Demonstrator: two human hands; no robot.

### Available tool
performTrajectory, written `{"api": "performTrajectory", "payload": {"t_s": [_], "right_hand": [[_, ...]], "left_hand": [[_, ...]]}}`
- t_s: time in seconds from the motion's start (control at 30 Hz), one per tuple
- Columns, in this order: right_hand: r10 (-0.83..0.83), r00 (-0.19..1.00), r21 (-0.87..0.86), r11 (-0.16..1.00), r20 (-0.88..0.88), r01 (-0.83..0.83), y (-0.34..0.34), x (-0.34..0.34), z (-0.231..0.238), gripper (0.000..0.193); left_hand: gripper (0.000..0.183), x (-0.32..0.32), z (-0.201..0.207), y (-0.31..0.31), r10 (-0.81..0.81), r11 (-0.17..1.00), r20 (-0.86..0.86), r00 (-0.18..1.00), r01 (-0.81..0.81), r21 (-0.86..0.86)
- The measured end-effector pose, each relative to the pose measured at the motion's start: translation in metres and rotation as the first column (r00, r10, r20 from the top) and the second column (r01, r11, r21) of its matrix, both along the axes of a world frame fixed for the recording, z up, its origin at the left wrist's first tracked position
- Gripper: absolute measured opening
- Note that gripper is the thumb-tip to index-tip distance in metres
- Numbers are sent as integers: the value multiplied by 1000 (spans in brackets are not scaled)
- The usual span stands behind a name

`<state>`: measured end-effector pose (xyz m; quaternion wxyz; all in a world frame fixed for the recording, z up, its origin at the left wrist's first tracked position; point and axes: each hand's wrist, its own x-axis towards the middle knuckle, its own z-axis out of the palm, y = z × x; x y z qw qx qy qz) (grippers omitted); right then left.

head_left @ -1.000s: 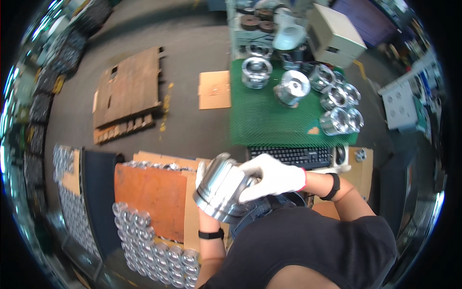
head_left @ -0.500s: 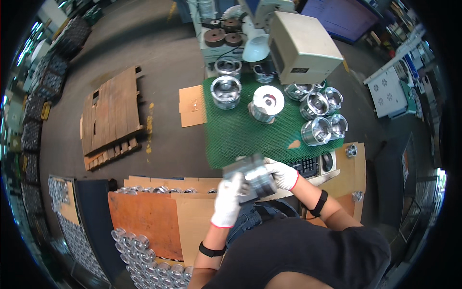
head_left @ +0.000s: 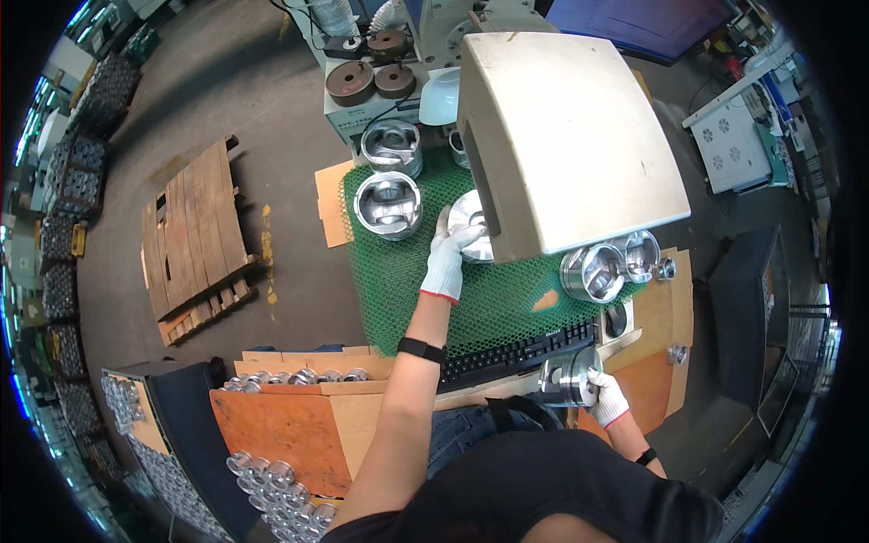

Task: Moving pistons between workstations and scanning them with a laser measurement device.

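Observation:
In my gloved right hand (head_left: pixel 608 398) a silver metal piston (head_left: pixel 566 378) lies on its side, held close to my body by its right end. My gloved left hand (head_left: pixel 445 262) reaches out over a green mesh mat (head_left: pixel 493 303) and grips the left rim of another piston (head_left: pixel 464 217). That piston stands with its round flat face up, and a beige box-shaped housing (head_left: pixel 575 136) hides its right part. To its left are two more pistons, one nearer (head_left: pixel 388 206) and one behind (head_left: pixel 392 147), their hollow ends up.
Right of the mat's middle stand two pistons (head_left: pixel 593 273). A black keyboard (head_left: pixel 516 355) and a mouse (head_left: pixel 617 319) lie along the near edge. Brown ring weights (head_left: pixel 351 83) sit at the back. Many pistons (head_left: pixel 276 493) are grouped at lower left, and a wooden pallet (head_left: pixel 195 231) lies on the floor.
Both hands were on one piston in front of me. My left hand has let go and reached forward to the piston on the mat; my right has carried its piston rightward. The view has shifted forward.

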<state>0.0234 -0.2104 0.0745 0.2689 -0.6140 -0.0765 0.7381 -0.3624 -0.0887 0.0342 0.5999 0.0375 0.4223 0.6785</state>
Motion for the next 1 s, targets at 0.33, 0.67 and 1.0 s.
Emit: {"api": "performTrajectory", "payload": {"t_s": [0.33,0.67,1.0], "right_hand": [[353,933,514,788,75,-339,121,-147,7,63],[336,922,597,706,191,-381,194,-274,-1,22],[358,268,293,-17,894,-956,218,-275,41,50]], "left_hand": [[106,-4,44,-157,-135,990,-391,910,140,-15],[96,29,13,-408,318,813,-156,935,-353,-463],[57,52,-1,-452,514,712,-230,826,-560,-424]]}}
